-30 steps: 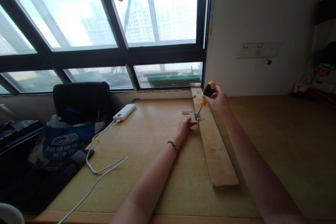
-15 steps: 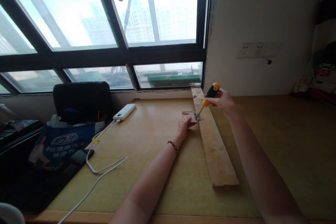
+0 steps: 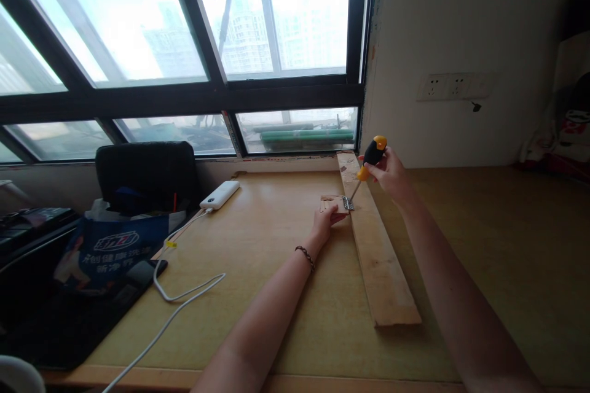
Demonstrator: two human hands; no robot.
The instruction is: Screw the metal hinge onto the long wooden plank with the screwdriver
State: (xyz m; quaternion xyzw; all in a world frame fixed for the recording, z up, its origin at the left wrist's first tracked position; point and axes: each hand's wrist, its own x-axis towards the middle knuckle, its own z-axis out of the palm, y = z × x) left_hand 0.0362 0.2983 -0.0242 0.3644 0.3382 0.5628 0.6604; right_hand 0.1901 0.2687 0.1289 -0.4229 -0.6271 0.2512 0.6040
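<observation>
From where I stand, take the small silvery metal hinge (image 3: 348, 203) as a clock's centre, with the black-framed glass window (image 3: 207, 92) along the far side. The hinge bridges a short, pale wooden block (image 3: 329, 203) at nine o'clock and a long, flat, light-brown wooden plank (image 3: 378, 261) running from twelve to five on the broad, yellowish wooden bench (image 3: 267, 258).

At eight, the bare left hand (image 3: 326, 221), a dark braided bracelet (image 3: 308, 255) on its wrist, has its grip clamped on the block's near edge, seemingly to steady it beside the plank. At two, the right hand (image 3: 389, 175) has its grip closed around the black-and-yellow handle of a steel-shafted screwdriver (image 3: 371, 155). This leans toward one o'clock, tip down at the hinge, probably giving the knuckles clearance; whether a screw sits beneath is too small to tell.

Well apart, at nine, lies a white rectangular power bank (image 3: 220, 195), plugged into a white cable (image 3: 168, 300).
</observation>
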